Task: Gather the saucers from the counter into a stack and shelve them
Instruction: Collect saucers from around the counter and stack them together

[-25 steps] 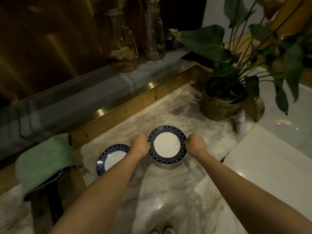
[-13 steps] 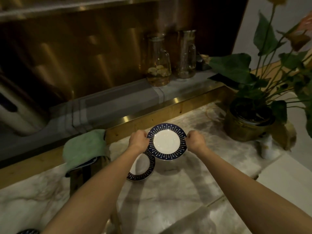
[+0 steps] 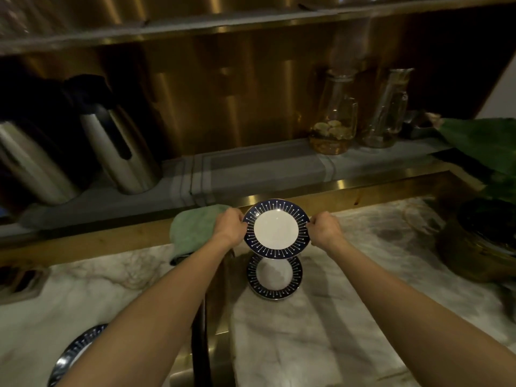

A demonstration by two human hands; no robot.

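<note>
Both hands are clamped on one thing: the left hand (image 3: 229, 226) pinches the left rim and the right hand (image 3: 324, 229) the right rim of a round white saucer with a dark blue, white-spoked border (image 3: 276, 229), held level in the air at the centre of the frame. A second ago this held saucer sat low over the marble and a matching second saucer (image 3: 274, 276) lay off to its left; now the held one has been lifted and carried across so that it hangs directly above the second saucer, which lies flat on the white veined marble counter (image 3: 293, 336). That reads as the stacking step nearly made: lowering it squarely should form a pile of two. A third saucer of the same pattern (image 3: 73, 356) shows at the lower left edge, partly hidden by the left forearm, and is not yet gathered. Just left of the left hand lies a crumpled green cloth (image 3: 195, 229). Beyond it runs a shelf lined with a grey cloth (image 3: 251, 169), carrying steel flasks (image 3: 125, 152) at left and two glass carafes (image 3: 335, 118) at right; its middle stretch looks free. A potted plant in a brass pot (image 3: 480, 241) crowds the right edge.
</note>
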